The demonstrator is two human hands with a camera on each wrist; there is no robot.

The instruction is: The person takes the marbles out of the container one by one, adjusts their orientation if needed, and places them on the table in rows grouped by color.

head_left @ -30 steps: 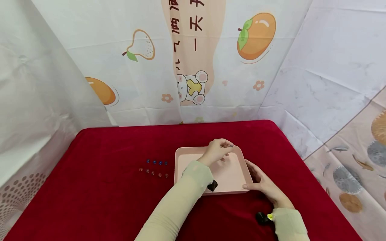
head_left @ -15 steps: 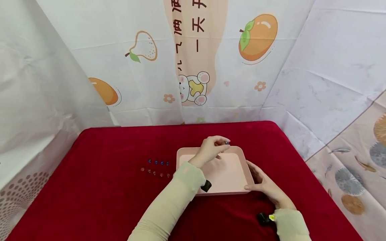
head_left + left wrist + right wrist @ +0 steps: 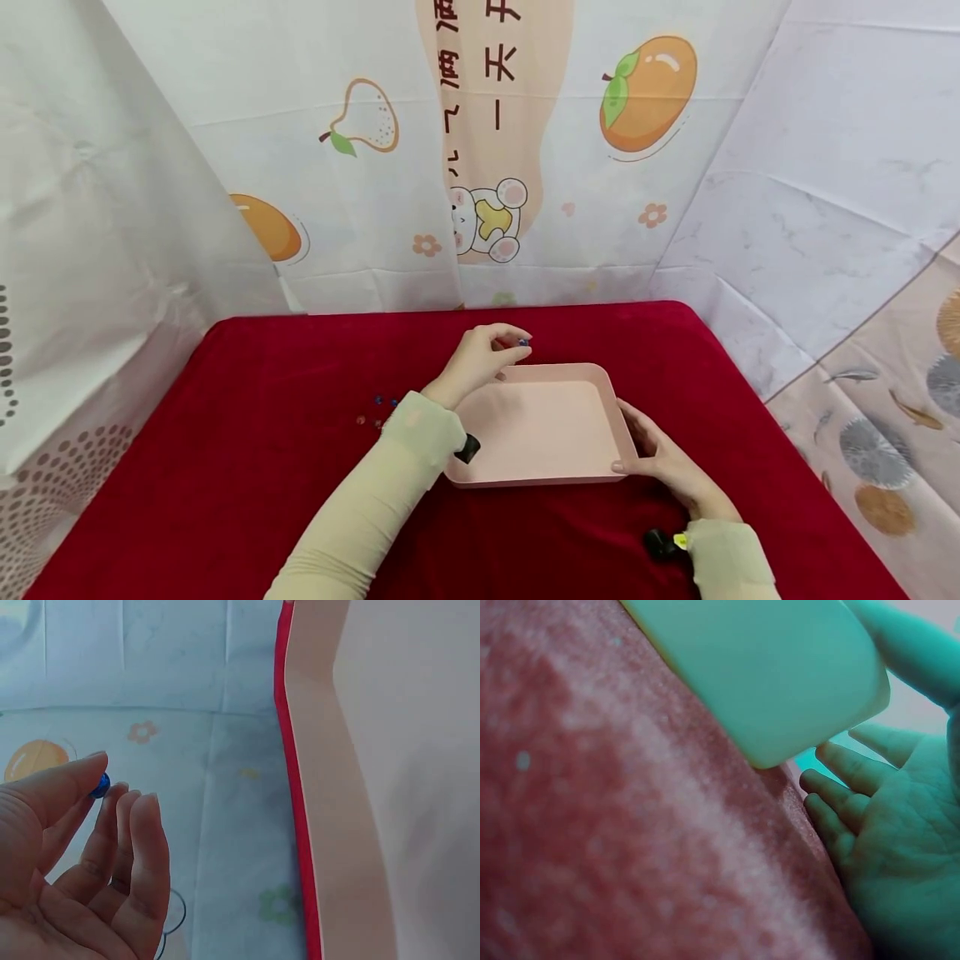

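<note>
My left hand (image 3: 477, 360) is above the far left part of the pink tray (image 3: 557, 429), pinching a small shiny blue bead (image 3: 104, 785) between thumb and index finger. In the left wrist view the other fingers are loosely bent beside it. The tray's inside shows no beads. At the tray's near right corner is my right hand (image 3: 670, 465), its thumb on the near rim and its fingers around the outside of the right wall. The right wrist view shows those fingers (image 3: 859, 769) by the tray's rounded corner.
Left of the tray, blue beads (image 3: 378, 400) and reddish beads (image 3: 361, 420) lie in two rows, partly hidden behind my left sleeve. A red cloth (image 3: 247, 433) covers the table. A printed curtain (image 3: 337, 208) hangs behind its far edge.
My left hand has moved left from the tray's far right part, still pinching the blue bead. Its forearm now covers part of the bead rows. The right hand stays at the tray corner.
</note>
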